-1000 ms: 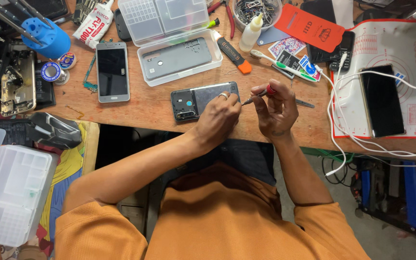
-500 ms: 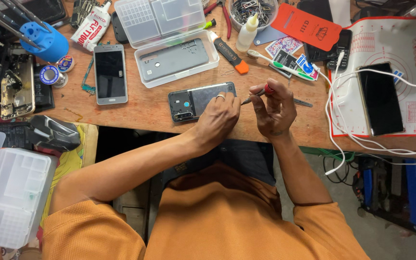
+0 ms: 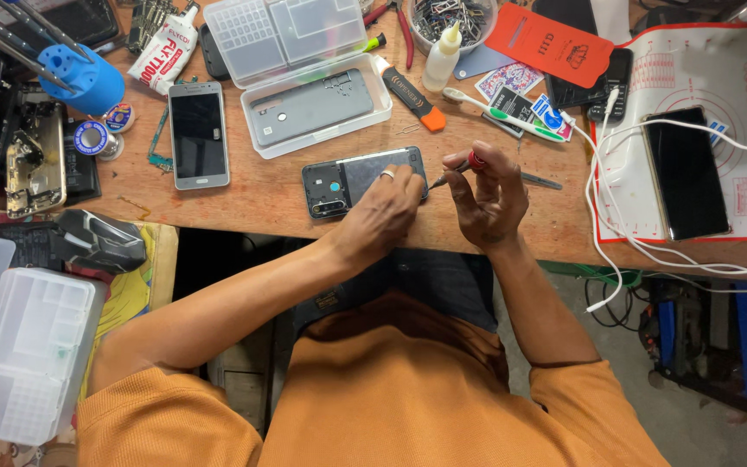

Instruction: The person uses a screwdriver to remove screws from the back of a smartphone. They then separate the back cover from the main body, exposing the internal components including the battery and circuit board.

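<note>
Right hand point(image 3: 490, 195) around screwdriver point(image 3: 456, 170), tip leftward toward phone point(image 3: 352, 180)

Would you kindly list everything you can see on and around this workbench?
opened phone: 1, dark, bench front, under left hand
screwdriver: 1, red-tipped, in right hand, tip at the phone's edge
silver phone: 1, face up, left of centre
clear plastic case: 1, lid open, holds a grey back cover
pry tool: 1, black and orange, beside the case
small bottle: 1, white, top centre
toothbrush: 1, white and green
red card: 1, top right
black phone: 1, on white mat at right
white cable: 1, looped over mat
blue tool holder: 1, top left
left hand: resting on opened phone
right hand: fingers pinching screwdriver
</note>
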